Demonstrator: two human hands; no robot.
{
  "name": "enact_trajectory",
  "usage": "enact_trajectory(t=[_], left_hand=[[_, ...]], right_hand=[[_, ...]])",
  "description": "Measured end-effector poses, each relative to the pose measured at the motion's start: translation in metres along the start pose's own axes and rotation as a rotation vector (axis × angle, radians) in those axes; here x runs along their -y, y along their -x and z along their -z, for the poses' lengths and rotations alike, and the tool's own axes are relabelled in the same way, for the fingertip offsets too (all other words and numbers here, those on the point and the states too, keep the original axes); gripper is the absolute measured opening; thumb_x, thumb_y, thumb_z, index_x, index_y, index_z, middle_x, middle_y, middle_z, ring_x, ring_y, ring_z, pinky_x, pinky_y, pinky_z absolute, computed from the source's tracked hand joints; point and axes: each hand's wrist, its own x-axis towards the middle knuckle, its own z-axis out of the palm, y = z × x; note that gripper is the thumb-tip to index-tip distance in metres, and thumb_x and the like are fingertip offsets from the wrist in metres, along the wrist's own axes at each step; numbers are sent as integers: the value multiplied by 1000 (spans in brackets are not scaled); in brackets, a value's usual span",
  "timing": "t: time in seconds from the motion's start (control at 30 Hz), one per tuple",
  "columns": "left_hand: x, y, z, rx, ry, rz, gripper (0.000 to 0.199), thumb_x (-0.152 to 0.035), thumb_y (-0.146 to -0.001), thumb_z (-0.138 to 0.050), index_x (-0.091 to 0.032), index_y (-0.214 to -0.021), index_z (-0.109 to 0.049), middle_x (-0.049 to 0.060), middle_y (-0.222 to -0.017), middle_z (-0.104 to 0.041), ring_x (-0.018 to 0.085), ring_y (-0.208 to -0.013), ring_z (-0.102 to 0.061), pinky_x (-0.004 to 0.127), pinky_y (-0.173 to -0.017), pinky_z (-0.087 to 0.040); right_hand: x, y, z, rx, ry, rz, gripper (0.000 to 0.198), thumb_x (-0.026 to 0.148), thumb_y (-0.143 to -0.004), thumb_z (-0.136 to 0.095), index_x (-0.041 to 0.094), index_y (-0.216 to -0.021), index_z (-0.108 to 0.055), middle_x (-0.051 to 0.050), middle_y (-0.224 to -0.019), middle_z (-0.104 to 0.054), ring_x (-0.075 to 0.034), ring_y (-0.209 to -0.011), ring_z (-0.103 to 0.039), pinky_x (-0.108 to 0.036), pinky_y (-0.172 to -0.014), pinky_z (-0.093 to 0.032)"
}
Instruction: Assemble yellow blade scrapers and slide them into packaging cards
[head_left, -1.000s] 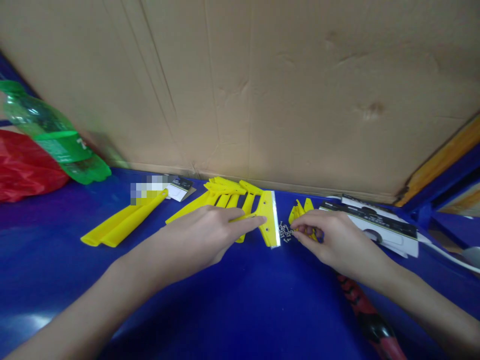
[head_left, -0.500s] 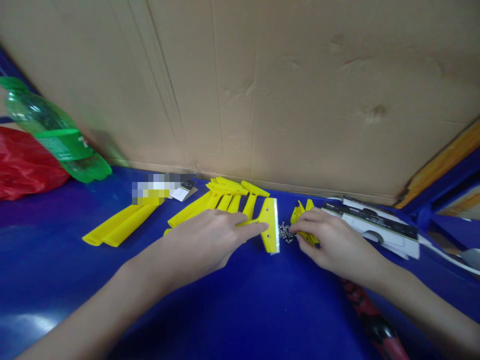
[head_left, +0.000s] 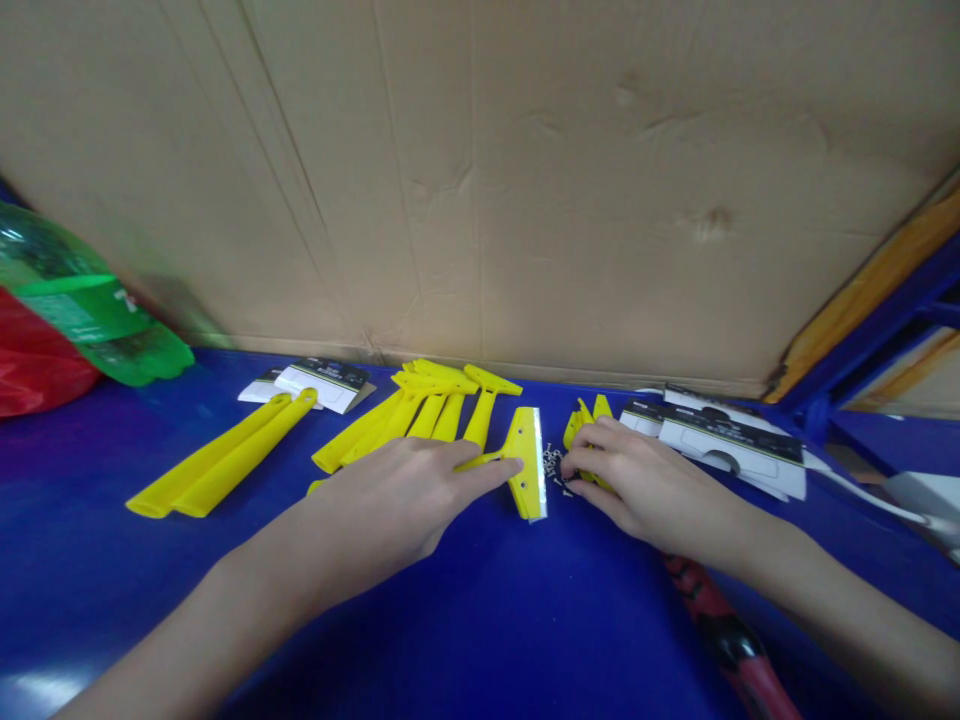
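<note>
My left hand [head_left: 412, 490] is closed round the handle of a yellow scraper [head_left: 528, 450], its index finger stretched along toward the head. The scraper's head has two small holes, and a shiny blade strip runs down its right edge. Just right of that blade lies a small pile of screws [head_left: 552, 462]. Over the pile's right side, my right hand [head_left: 637, 480] has its fingers bent and drawn together low at the screws. What those fingertips hold is too small to make out. Several small yellow plastic pieces [head_left: 602, 408] lie behind and under the right hand, partly hidden.
More yellow scrapers [head_left: 442, 385] are heaped behind my left hand. Two yellow handles [head_left: 217, 455] with white cards [head_left: 322, 383] lie left. White-and-black packaging cards [head_left: 727, 440], a white cable [head_left: 870, 492] and a red-and-black tool handle [head_left: 731, 635] are right. A green bottle [head_left: 97, 320] leans far left.
The whole view has shifted, so things sit further left. My left hand still grips the scraper. My right hand stays at the screws, its fingers bent slightly differently.
</note>
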Motion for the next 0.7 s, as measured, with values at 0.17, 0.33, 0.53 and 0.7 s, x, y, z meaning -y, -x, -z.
enact_trajectory(t=[0.17, 0.33, 0.53, 0.7], left_hand=[[-1, -2, -1, 23, 46, -7, 56, -3, -96, -57, -29, -146, -60, 10, -130, -75, 32, -106, -78, 51, -88, -66], [0, 0, -3, 2, 66, -12, 58, -2, -96, -57, -29, -147, -59, 10, -129, -76, 32, -105, -78, 53, -88, -66], [3, 1, -5, 27, 72, 11, 59, -5, -98, -56, -32, -151, -55, 9, -133, -74, 32, -109, -77, 54, -92, -65], [2, 2, -10, -4, 57, -10, 59, -5, -99, -55, -32, -151, -54, 10, -137, -72, 31, -114, -75, 51, -95, -64]], right_hand=[[2, -3, -5, 3, 38, -31, 11, 15, -98, -67, 16, -88, -73, -10, -93, -70, -24, -87, -67, -36, -76, -52], [0, 0, 2, -21, -9, -28, 20, 20, -102, -61, 15, -89, -74, -10, -93, -70, -24, -88, -65, -37, -79, -51], [1, 10, 17, 108, -203, -39, 10, 14, -86, -72, 20, -94, -74, -4, -91, -75, -20, -81, -68, -32, -75, -49], [2, 11, 16, 175, -191, -4, 20, 1, -78, -69, 20, -80, -73, 0, -77, -72, -17, -71, -64, -28, -67, -44]])
